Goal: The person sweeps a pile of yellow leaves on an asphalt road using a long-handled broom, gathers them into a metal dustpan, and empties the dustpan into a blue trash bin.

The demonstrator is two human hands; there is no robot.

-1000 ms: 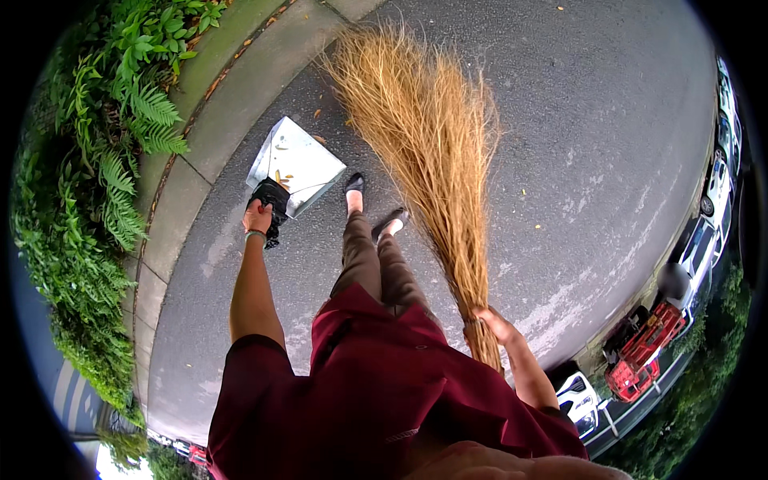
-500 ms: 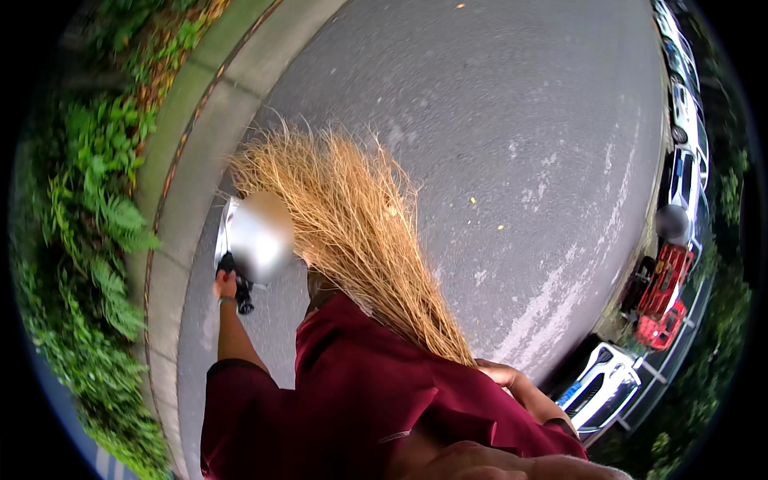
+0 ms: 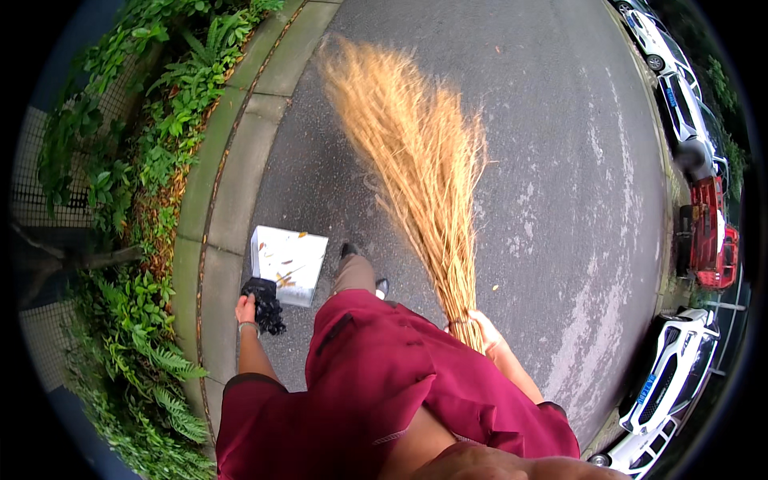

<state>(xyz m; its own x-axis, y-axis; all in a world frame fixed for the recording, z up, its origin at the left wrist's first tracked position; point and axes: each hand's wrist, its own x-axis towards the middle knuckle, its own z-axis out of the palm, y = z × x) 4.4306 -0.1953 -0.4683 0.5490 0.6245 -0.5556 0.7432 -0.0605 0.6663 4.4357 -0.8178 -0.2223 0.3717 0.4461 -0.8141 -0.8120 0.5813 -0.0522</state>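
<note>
On my left, a shiny metal dustpan (image 3: 300,250) with several brown leaves in it hangs or rests low over the road, beside the kerb. My left hand (image 3: 246,310) is closed at its near corner, where a crumpled black plastic bag (image 3: 268,308) bunches up and hides the handle. A large straw-coloured twig broom (image 3: 428,172) fans out ahead of me, its far tips blurred by motion. Its bound narrow end is in the grip of my right hand (image 3: 485,332), close to my right hip. My shoes show between the dustpan and the broom.
A concrete kerb (image 3: 238,172) with a leaf-filled groove runs along the left, with green ferns and shrubs (image 3: 172,120) beyond it. Asphalt road (image 3: 560,88) stretches ahead. Parked along the right edge are white cars (image 3: 670,376) and a red vehicle (image 3: 708,232).
The broom has swung from across my front out ahead, away from the dustpan. My right hand has come forward from my side. The dustpan's inside and leaves now show.
</note>
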